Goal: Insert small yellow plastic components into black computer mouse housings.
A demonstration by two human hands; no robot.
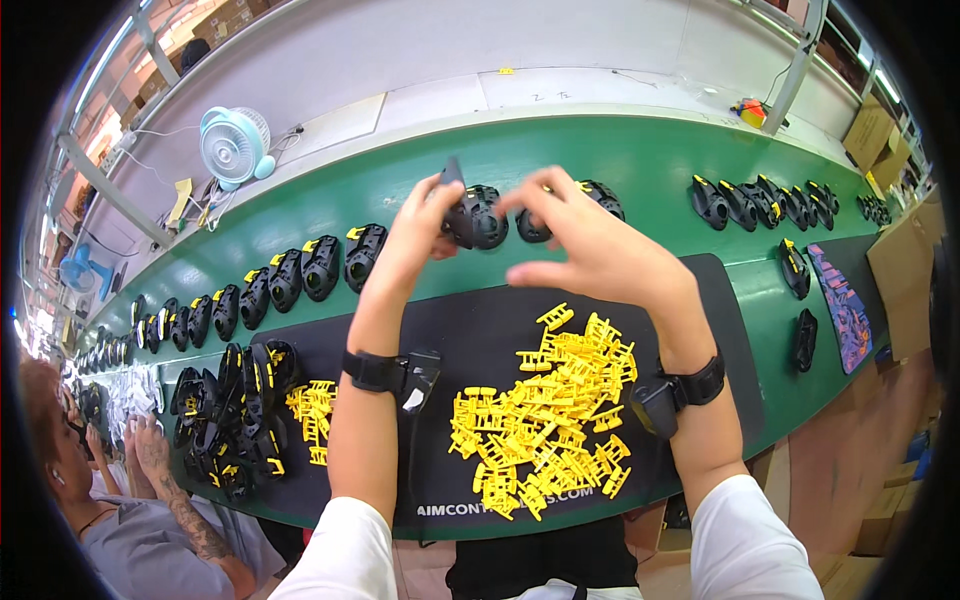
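My left hand is closed around a black plastic shell, raised over the far part of the green table. Just right of it another black shell shows. My right hand hovers with thumb and fingers spread, nothing seen between them. Behind its fingers lie a partly hidden black shell and one with a yellow part. Below my hands, a heap of small yellow plastic clips covers part of a black mat. Dark wristbands circle both my wrists.
Black shells with yellow tabs line the green table, with more at right. A shell pile and small yellow heap sit left. A co-worker is at lower left; a fan stands behind.
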